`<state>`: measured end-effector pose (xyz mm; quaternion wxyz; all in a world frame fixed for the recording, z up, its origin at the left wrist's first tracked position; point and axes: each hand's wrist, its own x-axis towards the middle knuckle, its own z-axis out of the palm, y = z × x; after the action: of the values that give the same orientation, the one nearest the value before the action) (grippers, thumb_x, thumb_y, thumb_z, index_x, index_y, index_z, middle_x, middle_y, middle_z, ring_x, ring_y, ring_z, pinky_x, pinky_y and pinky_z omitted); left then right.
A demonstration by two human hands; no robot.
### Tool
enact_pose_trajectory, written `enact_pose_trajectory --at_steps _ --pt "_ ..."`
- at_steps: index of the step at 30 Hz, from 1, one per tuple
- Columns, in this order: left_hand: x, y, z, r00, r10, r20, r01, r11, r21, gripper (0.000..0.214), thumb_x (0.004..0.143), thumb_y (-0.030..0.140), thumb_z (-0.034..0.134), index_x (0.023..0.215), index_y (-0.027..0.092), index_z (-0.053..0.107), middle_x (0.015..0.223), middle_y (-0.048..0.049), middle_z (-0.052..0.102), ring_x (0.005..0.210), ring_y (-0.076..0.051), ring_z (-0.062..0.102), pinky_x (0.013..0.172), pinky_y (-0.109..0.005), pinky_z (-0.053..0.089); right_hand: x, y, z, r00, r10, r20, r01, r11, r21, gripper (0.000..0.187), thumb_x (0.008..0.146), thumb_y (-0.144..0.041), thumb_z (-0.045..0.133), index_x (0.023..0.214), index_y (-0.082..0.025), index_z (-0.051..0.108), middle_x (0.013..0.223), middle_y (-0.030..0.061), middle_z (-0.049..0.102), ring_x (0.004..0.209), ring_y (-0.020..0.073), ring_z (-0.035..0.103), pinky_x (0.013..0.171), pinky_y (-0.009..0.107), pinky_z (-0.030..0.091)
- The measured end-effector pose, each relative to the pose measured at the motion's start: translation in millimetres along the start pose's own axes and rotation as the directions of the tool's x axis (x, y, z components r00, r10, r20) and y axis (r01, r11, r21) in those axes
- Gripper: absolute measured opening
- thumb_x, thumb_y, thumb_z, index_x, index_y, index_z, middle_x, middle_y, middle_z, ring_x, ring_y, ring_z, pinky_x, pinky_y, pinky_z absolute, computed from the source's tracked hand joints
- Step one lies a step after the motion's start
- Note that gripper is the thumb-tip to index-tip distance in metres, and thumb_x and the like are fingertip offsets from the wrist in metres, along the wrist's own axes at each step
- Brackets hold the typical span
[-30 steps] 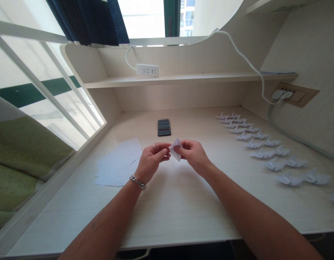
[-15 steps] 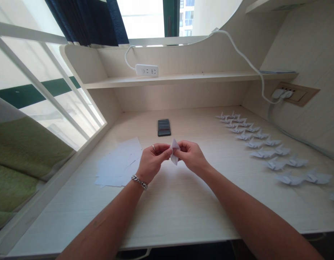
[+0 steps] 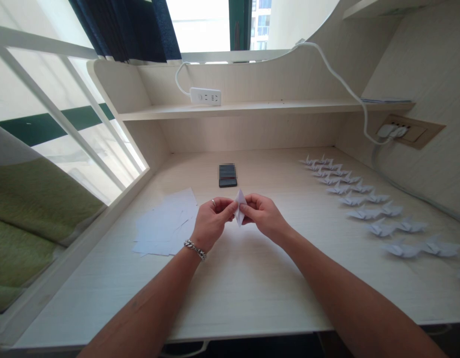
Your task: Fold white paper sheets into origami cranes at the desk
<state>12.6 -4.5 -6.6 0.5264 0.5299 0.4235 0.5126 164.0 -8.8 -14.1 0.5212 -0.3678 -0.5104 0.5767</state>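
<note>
Between my two hands, above the desk, a small folded white paper [image 3: 240, 211] stands in a narrow diamond shape with points at top and bottom. My left hand [image 3: 212, 219] pinches its left side between thumb and fingers; a ring and a chain bracelet are on this hand and wrist. On the other side, my right hand [image 3: 266, 214] grips the paper's right edge, thumb in front and fingers curled behind. The fingertips behind the paper are partly hidden. Several white paper cranes [image 3: 366, 212] sit in two rows along the desk's right side.
Loose white paper sheets [image 3: 158, 223] lie left of my hands on the desk [image 3: 230, 298]. A dark phone-like device [image 3: 227, 176] lies just beyond my hands. A power strip [image 3: 205, 96] rests on the shelf [image 3: 252, 108], and a white cable [image 3: 339, 79] runs to the wall socket [image 3: 414, 132].
My right thumb has shifted slightly on the folded paper, which now shows a more even diamond. Both hands keep their pinch. The whole view has moved a little.
</note>
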Motion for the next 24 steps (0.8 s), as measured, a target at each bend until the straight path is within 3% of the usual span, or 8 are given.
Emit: enact_pose_trajectory --at_steps 5,13,24 --pt "-0.9 1.6 1.6 1.0 0.016 -0.02 -0.015 0.997 0.072 0.031 0.069 0.04 0.076 0.076 0.012 0.065 0.062 -0.0014 0.063 0.055 -0.009 0.054 0.054 -0.022 0.044 -0.8 -3.7 1.7 0.999 0.048 0.0 -0.048 0.999 -0.01 0.032 0.073 -0.045 0.071 0.082 -0.016 0.061 0.066 0.0022 0.069 0.057 0.014 0.064 0.058 0.029 0.055" --pt "-1.8 2.4 2.7 0.999 0.033 -0.022 -0.03 0.995 0.1 0.03 0.069 0.04 0.077 0.077 0.013 0.066 0.063 -0.0018 0.065 0.055 -0.011 0.056 0.053 -0.023 0.044 -0.5 -0.3 2.1 1.0 0.025 -0.015 -0.026 0.998 -0.052 0.028 0.077 -0.043 0.067 0.082 -0.017 0.058 0.063 0.001 0.068 0.053 0.0126 0.063 0.053 0.026 0.052" --pt "-2.3 4.5 1.6 0.998 -0.041 0.037 0.038 0.995 0.091 0.029 0.069 0.037 0.076 0.08 0.01 0.072 0.064 -0.0034 0.065 0.056 -0.01 0.051 0.054 -0.023 0.041 1.3 2.9 -3.2 0.996 0.085 0.032 -0.084 0.996 -0.041 0.033 0.076 -0.045 0.07 0.086 -0.017 0.055 0.063 0.0014 0.068 0.055 0.0134 0.063 0.056 0.027 0.052"
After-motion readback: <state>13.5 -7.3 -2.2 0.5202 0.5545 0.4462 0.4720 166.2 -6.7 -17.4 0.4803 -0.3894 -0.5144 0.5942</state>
